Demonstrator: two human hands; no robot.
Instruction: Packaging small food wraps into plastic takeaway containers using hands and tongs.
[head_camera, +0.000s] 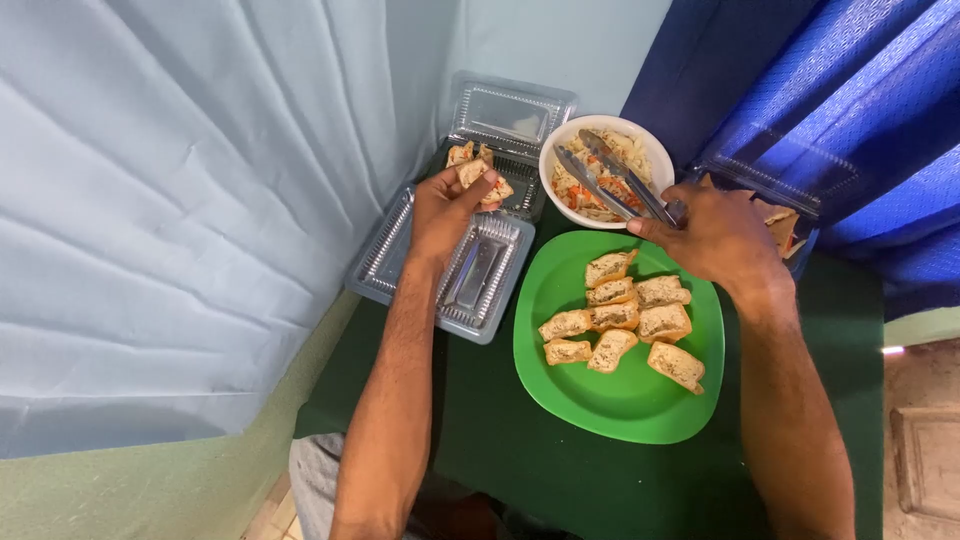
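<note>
The right hand (715, 235) is covering the tongs' (615, 178) handle end. A clear container (775, 195) at right is lying half hidden behind that hand, its contents unclear. Both elbows are running off the bottom edge.

Tongs (612, 178): bright metal, glossy. Plate (640, 405): green plastic, smooth, slight sheen. Bowl (650, 150): white, glossy. Clamshell tray (385, 262): clear ribbed plastic, shiny. Worktop (520, 455): dark green cloth, matt. Bread pieces (620, 318): crusty, rough. Curtains (880, 110): blue cloth.
</note>
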